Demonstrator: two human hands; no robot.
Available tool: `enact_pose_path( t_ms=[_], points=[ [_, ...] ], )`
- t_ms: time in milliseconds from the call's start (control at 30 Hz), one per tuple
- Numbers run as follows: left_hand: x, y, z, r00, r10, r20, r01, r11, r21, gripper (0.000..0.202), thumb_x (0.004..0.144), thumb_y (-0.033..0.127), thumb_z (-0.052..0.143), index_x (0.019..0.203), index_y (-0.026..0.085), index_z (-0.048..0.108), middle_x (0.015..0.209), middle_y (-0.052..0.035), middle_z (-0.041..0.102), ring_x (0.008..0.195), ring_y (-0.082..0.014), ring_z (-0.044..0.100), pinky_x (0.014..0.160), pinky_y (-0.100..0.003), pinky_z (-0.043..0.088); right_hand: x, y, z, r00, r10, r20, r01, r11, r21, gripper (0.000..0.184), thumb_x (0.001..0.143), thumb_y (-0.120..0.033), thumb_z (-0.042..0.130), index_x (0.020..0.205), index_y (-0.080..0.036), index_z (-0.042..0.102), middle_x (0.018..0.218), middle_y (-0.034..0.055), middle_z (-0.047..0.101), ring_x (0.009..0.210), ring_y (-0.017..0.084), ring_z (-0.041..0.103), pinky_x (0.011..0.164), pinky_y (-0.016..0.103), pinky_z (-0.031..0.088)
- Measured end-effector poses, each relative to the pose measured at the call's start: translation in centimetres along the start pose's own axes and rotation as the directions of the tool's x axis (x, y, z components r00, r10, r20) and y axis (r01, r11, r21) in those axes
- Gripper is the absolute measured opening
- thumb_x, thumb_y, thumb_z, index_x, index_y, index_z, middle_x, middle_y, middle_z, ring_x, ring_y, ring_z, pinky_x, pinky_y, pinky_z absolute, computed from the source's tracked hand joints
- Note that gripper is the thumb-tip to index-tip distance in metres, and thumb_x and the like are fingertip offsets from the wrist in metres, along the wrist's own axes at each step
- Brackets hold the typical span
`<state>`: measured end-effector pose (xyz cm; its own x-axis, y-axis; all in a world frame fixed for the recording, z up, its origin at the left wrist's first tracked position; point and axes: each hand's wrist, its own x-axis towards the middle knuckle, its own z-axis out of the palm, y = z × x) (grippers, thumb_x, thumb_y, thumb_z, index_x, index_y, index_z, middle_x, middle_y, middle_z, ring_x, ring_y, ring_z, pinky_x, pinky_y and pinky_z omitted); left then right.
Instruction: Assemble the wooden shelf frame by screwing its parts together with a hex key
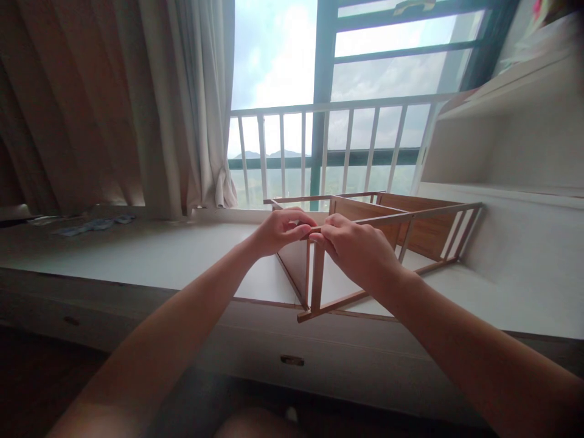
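Observation:
A small wooden shelf rack [318, 277] with brown panels lies on its side on the white window ledge. One corner of it reaches past the ledge's front edge. My left hand [283, 230] closes its thumb and fingers on the near end of the rack's upper rail. Right beside it, my right hand [353, 243] wraps round the same rail, almost touching the left. The fingers cover that end of the rail, so I cannot see whether a small part is held there.
White railing [326, 146] and a window stand behind the ledge [182, 249]. A grey curtain [196, 109] hangs at left, with flat items [98, 225] near it. A white shelf unit [515, 182] rises at right. Below is a drawer front with a handle [292, 361].

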<state>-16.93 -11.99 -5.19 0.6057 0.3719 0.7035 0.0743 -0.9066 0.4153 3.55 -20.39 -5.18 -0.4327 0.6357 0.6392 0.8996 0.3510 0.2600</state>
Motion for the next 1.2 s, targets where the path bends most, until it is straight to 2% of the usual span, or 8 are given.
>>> enact_pose_path(
  t_ms=[167,367,600,700,833,967,1067,1200],
  points=[
    [0.0,-0.1,0.0,1.0,-0.009,0.001,0.009,1.0,-0.015,0.035,0.095,0.046,0.067,0.104,0.013,0.075,0.098,-0.0112,0.069,0.091,-0.0205,0.066,0.077,-0.03,0.055,0.0,0.3,0.3,0.999,0.02,-0.032,-0.02,1.0,-0.014,0.047,0.105,-0.053,0.033,0.116,-0.02,0.064,0.11,0.0096,0.069,0.074,0.023,0.071,0.052,0.03,0.037],
    [0.0,-0.6,0.1,0.999,-0.025,-0.025,0.024,0.998,-0.064,0.035,0.093,0.046,0.07,0.102,0.013,0.075,0.097,-0.0105,0.068,0.091,-0.02,0.065,0.078,-0.03,0.055,0.3,0.3,0.7,0.996,-0.062,-0.064,0.059,0.997,-0.045,0.038,0.108,-0.04,0.032,0.13,-0.027,0.06,0.124,0.0089,0.066,0.078,0.02,0.071,0.054,0.028,0.038],
    [0.0,-0.6,0.1,0.999,-0.02,-0.034,0.019,0.999,-0.043,0.033,0.093,0.043,0.07,0.102,0.012,0.075,0.098,-0.0112,0.069,0.091,-0.0203,0.065,0.077,-0.03,0.054,0.8,0.5,0.4,0.996,-0.067,-0.06,0.068,0.998,0.002,0.051,0.106,-0.053,0.03,0.117,-0.024,0.069,0.12,0.0081,0.067,0.079,0.019,0.07,0.057,0.028,0.037],
    [0.1,-0.4,0.1,1.0,-0.013,-0.023,0.013,1.0,-0.022,0.034,0.094,0.044,0.068,0.102,0.012,0.075,0.097,-0.0113,0.069,0.09,-0.0204,0.065,0.076,-0.03,0.054,0.7,0.7,0.8,0.996,-0.055,-0.067,0.058,0.997,0.046,0.056,0.103,-0.06,0.029,0.114,-0.023,0.07,0.113,0.0083,0.068,0.078,0.018,0.069,0.059,0.027,0.037],
    [0.2,-0.2,0.0,1.0,0.001,-0.004,-0.001,1.0,0.0,0.038,0.094,0.048,0.067,0.102,0.012,0.076,0.095,-0.0107,0.069,0.088,-0.0197,0.065,0.073,-0.029,0.054,0.3,1.2,1.3,0.994,-0.05,-0.1,0.059,0.995,0.084,0.056,0.1,-0.064,0.037,0.11,-0.018,0.067,0.103,0.0084,0.07,0.075,0.019,0.068,0.058,0.028,0.036],
    [0.2,-0.2,0.0,1.0,0.007,0.007,-0.007,1.0,-0.013,0.038,0.095,0.048,0.066,0.104,0.013,0.075,0.096,-0.0107,0.069,0.088,-0.0191,0.065,0.075,-0.029,0.055,-0.1,1.4,1.1,0.994,-0.024,-0.11,0.033,0.996,0.082,0.045,0.103,-0.055,0.04,0.109,-0.017,0.062,0.103,0.0094,0.071,0.072,0.019,0.068,0.055,0.027,0.032],
    [0.1,-0.3,0.1,1.0,-0.003,-0.006,0.003,0.999,-0.035,0.037,0.094,0.048,0.067,0.104,0.013,0.075,0.097,-0.011,0.069,0.089,-0.0199,0.066,0.076,-0.031,0.056,-0.2,1.3,0.8,0.992,-0.073,-0.104,0.075,0.997,0.015,0.033,0.106,-0.042,0.038,0.117,-0.021,0.061,0.112,0.0079,0.071,0.073,0.019,0.068,0.052,0.027,0.029],
    [0.1,-0.5,0.2,1.0,-0.016,-0.023,0.015,0.998,-0.063,0.036,0.093,0.047,0.069,0.101,0.013,0.075,0.097,-0.0104,0.068,0.09,-0.0199,0.066,0.078,-0.031,0.056,0.1,0.9,0.6,0.988,-0.12,-0.097,0.117,0.993,-0.031,0.035,0.108,-0.037,0.034,0.122,-0.024,0.063,0.122,0.0073,0.069,0.074,0.018,0.069,0.053,0.028,0.029]
  ],
)
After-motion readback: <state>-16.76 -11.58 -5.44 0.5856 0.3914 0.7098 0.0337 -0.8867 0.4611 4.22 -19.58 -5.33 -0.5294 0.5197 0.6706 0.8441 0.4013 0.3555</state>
